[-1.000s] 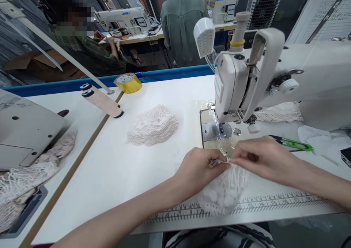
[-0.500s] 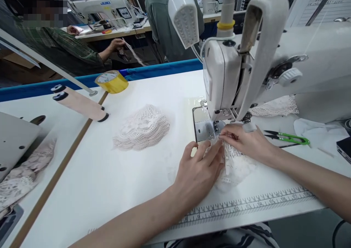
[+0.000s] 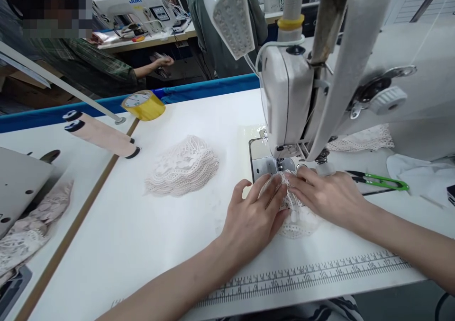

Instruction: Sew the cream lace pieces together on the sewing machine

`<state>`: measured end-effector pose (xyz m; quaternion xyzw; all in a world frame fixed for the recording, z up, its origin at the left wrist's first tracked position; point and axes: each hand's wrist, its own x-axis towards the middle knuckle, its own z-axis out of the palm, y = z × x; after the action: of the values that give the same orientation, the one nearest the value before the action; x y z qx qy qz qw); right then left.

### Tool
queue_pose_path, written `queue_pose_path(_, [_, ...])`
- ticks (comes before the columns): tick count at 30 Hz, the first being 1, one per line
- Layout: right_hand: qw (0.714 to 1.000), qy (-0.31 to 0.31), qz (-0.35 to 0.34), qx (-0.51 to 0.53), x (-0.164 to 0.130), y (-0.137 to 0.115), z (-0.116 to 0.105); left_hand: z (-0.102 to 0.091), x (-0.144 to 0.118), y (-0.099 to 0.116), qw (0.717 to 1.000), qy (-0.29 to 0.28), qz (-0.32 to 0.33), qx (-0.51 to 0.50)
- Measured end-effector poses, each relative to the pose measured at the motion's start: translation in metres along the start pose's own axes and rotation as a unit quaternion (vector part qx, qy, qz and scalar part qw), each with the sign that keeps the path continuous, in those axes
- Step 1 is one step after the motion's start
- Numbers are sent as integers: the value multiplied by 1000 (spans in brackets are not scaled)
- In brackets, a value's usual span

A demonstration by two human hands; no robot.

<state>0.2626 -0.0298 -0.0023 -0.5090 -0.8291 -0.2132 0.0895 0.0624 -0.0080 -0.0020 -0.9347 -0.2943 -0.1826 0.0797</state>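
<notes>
On the white worktop [image 3: 170, 226], the sewing machine [image 3: 284, 103] stands at the far side. Just before its needle lies the lace piece [image 3: 296, 217], pressed flat between left hand [image 3: 254, 217] and right hand [image 3: 329, 198], fingers spread, neither pinching; the right is nearer the needle.

This is a garment sewing workshop. An industrial sewing machine [image 3: 320, 75] stands on a white bench [image 3: 170, 245] with a measuring tape strip [image 3: 313, 271] along its front edge. A pile of lace pieces [image 3: 183, 167] and green thread snips [image 3: 382, 181] lie on it. Behind, another sewing machine [image 3: 135, 8] sits on a second bench where a person in a plaid sleeve [image 3: 92, 65] works.
</notes>
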Motion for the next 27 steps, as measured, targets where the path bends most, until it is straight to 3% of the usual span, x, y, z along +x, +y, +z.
queue_pose_path(7, [999, -26, -12, -37, 1, 5, 3, 4, 3, -2, 1000, 3, -10, 4])
queue_pose_path(27, [997, -71, 12, -18, 2, 5, 2, 7, 5, -2, 1000, 12, -19, 4])
